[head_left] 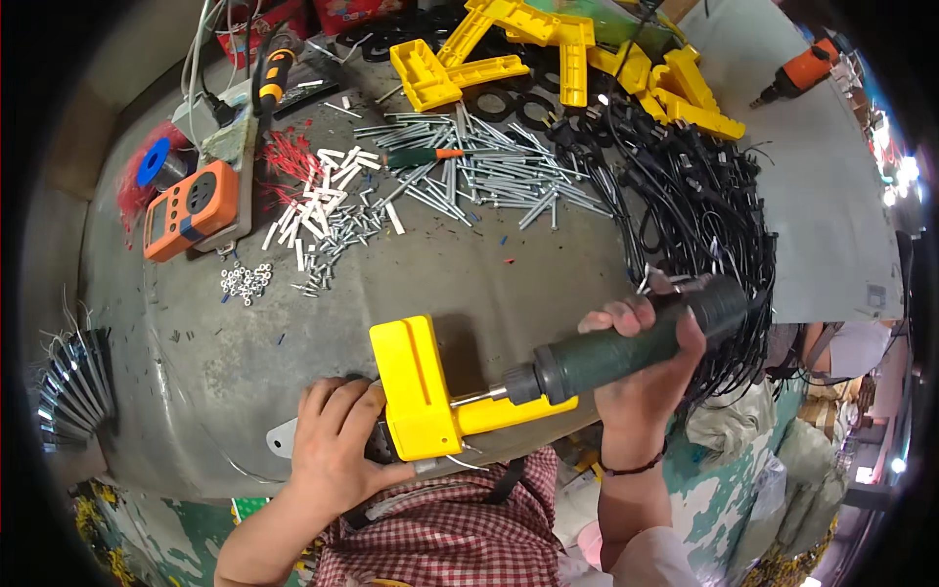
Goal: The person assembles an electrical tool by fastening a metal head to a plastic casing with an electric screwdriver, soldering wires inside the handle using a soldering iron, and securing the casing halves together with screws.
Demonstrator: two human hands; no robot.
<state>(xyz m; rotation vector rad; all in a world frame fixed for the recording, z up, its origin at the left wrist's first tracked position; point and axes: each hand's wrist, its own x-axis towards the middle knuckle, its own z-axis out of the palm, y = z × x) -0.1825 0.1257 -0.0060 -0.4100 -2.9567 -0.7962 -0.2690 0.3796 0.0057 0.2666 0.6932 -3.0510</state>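
My right hand (641, 377) grips a dark green electric screwdriver (626, 347), held almost level. Its metal bit points left into the side of a yellow plastic L-shaped part (421, 391). My left hand (333, 440) holds that yellow part down at the near edge of the grey workbench (293, 323), fingers curled around its lower left side. A small grey metal tab (282, 437) sticks out to the left of that hand.
Several yellow parts (548, 49) and black rings are stacked at the back. A pile of metal rods (489, 166), white sleeves and screws (328, 210) lies mid-bench. Black cables (699, 205) are heaped at right. An orange meter (191, 207) sits left, an orange power tool (807, 70) far right.
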